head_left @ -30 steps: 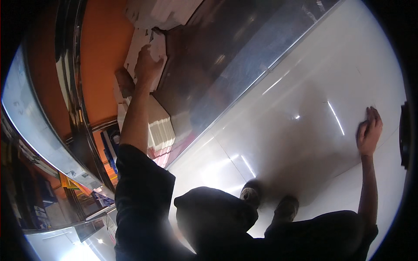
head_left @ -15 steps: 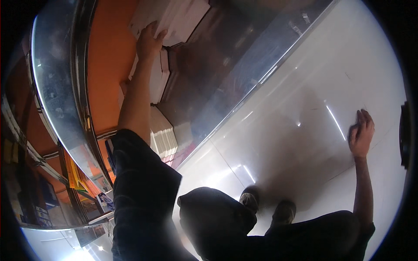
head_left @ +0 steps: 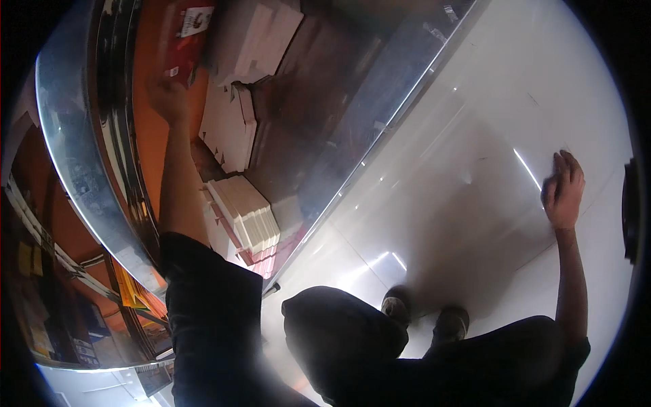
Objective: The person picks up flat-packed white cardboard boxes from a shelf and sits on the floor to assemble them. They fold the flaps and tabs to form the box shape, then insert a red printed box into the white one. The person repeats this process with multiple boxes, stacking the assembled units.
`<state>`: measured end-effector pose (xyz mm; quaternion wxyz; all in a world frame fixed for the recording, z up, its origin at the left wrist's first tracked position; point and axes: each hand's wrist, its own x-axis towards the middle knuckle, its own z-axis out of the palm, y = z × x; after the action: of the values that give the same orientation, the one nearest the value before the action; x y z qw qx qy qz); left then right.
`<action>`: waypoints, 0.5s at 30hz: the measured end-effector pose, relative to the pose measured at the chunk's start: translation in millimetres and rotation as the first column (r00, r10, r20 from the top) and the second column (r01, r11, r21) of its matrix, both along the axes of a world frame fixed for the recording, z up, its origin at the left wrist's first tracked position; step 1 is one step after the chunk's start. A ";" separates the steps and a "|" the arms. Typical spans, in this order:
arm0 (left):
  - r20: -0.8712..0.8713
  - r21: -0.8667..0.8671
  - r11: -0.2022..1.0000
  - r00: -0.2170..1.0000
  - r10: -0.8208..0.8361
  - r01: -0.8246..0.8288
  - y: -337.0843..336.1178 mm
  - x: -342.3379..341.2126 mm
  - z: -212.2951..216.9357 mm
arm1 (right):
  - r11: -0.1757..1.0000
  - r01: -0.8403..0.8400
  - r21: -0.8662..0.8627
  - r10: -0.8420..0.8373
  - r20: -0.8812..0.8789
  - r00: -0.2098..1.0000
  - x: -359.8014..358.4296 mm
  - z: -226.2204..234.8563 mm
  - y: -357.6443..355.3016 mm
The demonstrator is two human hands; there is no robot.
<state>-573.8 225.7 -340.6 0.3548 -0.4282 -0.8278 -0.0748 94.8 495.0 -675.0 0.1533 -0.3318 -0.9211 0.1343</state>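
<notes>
At the upper left my left hand (head_left: 169, 100) reaches into a metal shelf unit, closed on the lower end of a red booklet-like item (head_left: 184, 53) with a white patch. It is blurred, so I cannot tell whether it is a booklet or a flat box. Just right of it stand pale stacks: a large one (head_left: 263, 42), a second (head_left: 232, 125) below, and a cream stack (head_left: 247, 211) nearest me. My right hand (head_left: 564, 191) hangs over the floor at the right, fingers loosely apart and slightly bent, with nothing visible in them.
The dark shelf board (head_left: 319, 108) ends in a shiny metal edge (head_left: 380, 139) running diagonally. Orange back panels (head_left: 146, 129) and a curved metal strip (head_left: 74, 169) lie at left, with yellow and orange items (head_left: 135, 292) lower. My shoes (head_left: 397, 305) stand on glossy pale floor tiles (head_left: 488, 203).
My left hand has left the pale stack, moved left, and now holds the red item upright. The stacks are more exposed. My right hand has stayed nearly in place.
</notes>
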 end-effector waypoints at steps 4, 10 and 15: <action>-0.142 0.061 0.995 0.986 0.085 -0.077 10.7 -8.6 13.1 | 1.000 -0.001 -0.019 0.000 -0.015 1.000 0.7 -3.1 0.4; -0.090 0.052 0.999 0.996 0.008 -0.004 12.7 -10.0 16.3 | 1.000 -0.016 -0.020 0.015 -0.038 0.999 -0.4 -1.0 0.5; 0.150 -0.189 0.981 0.988 -0.023 0.051 39.4 56.1 -32.6 | 1.000 -0.009 -0.004 0.009 -0.009 1.000 5.6 -3.7 1.9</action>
<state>-517.6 265.0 -373.3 0.2483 -0.4691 -0.8469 -0.0322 100.5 496.9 -678.7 0.1563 -0.3275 -0.9215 0.1383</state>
